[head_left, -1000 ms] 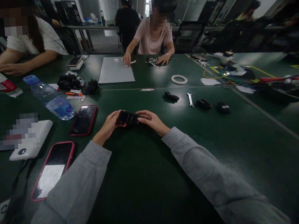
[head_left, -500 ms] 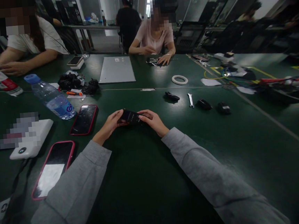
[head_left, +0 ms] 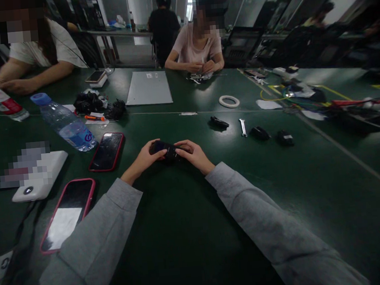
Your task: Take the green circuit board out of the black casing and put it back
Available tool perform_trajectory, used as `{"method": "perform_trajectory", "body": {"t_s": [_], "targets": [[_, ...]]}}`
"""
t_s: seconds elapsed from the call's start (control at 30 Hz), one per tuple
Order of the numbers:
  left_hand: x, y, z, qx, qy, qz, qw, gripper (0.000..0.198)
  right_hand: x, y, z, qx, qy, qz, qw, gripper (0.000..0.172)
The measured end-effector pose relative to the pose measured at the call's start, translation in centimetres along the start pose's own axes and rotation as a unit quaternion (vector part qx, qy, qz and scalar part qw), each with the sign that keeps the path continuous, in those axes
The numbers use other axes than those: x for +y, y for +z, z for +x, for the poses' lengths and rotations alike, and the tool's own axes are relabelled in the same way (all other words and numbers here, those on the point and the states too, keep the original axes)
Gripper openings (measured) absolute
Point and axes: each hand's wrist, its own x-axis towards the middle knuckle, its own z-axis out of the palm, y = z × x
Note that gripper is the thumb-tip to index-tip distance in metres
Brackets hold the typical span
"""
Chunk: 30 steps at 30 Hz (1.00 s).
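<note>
Both of my hands hold one small black device (head_left: pixel 164 148) just above the dark green table (head_left: pixel 191 231). My left hand (head_left: pixel 144 157) grips its left end with curled fingers. My right hand (head_left: pixel 193 154) pinches its right end. Grey sleeves cover both forearms. The object is dark and partly hidden by my fingers. A red-cased phone (head_left: pixel 107 151) lies just left of my left hand.
A pink-cased phone (head_left: pixel 66 214), a white power bank (head_left: pixel 40 175) and a water bottle (head_left: pixel 64 123) lie at the left. A small wrench (head_left: pixel 242 127), black parts (head_left: pixel 259 133) and a tape ring (head_left: pixel 229 101) lie to the right. Two people sit across the table.
The black device has tilted and drawn in between my fingers, and my hands have closed slightly around it. The person across has brought both hands together.
</note>
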Motion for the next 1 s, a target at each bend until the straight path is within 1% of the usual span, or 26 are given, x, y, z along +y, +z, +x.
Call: {"method": "perform_trajectory", "body": {"t_s": [0.27,0.53,0.73,1.0], "targets": [[0.31,-0.25,-0.13,-0.013,0.003,-0.003,1.000,0.074,0.07,-0.14,-0.14,-0.009,-0.006,-0.008,1.000,0.047],[0.00,-0.48,-0.06,-0.012,0.008,-0.013,1.000,0.073,0.36,-0.24,-0.07,-0.017,-0.010,0.003,1.000,0.046],[0.11,-0.52,-0.08,-0.020,0.013,0.002,1.000,0.075,0.45,-0.27,-0.05,-0.016,-0.012,0.000,1.000,0.047],[-0.25,-0.52,0.06,-0.017,0.015,-0.004,1.000,0.076,0.11,-0.15,-0.03,-0.011,-0.013,-0.011,1.000,0.047]]}}
